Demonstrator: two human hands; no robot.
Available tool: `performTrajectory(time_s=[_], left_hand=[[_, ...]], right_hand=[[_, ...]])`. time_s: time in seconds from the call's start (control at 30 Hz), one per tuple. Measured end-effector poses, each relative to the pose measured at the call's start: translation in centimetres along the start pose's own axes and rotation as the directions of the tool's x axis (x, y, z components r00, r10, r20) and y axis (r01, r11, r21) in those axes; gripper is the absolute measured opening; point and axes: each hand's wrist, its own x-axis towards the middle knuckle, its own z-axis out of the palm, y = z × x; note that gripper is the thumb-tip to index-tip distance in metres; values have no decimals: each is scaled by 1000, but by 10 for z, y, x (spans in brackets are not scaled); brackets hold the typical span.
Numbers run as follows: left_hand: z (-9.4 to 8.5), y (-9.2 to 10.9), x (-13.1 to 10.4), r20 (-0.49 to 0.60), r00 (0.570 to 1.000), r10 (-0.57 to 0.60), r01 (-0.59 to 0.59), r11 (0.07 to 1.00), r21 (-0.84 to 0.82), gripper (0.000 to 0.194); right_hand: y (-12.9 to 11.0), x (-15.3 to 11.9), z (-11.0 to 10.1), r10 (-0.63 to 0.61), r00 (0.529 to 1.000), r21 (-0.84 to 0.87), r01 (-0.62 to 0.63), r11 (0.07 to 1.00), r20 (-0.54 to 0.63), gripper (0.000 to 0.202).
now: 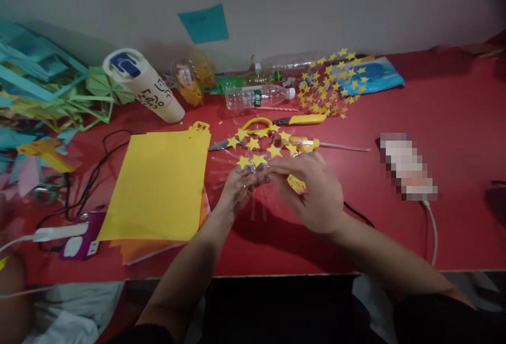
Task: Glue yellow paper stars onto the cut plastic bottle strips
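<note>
Possibly stars (274, 150) would have popped off if the right hand (312, 194), fingertips nearly together, hold unclear, pressed hard on the starred plastic piece (259, 160) clutched in the curled left hand (237, 188) above the table (454, 112).

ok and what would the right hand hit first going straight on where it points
Most likely the star-tipped clear plastic piece in the left hand; the right hand may be touching it, but depth is unclear.
</note>
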Motion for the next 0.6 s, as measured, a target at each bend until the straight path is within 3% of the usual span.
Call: performTrajectory(time_s=[0.33, 0.53, 0.6], left_hand=[[0, -3, 3, 20, 1000, -10, 11, 1000, -12, 25], [-1, -4, 3, 22, 1000, 16, -16, 1000, -2, 25], [-2, -4, 2, 39, 999, 27, -27, 999, -20, 26]], right_hand=[[0, 1, -5, -43, 999, 12, 43, 999, 13, 11], [2, 0, -5, -150, 989, -6, 150, 989, 11, 15], [1, 0, -5, -123, 992, -20, 123, 992, 11, 13]])
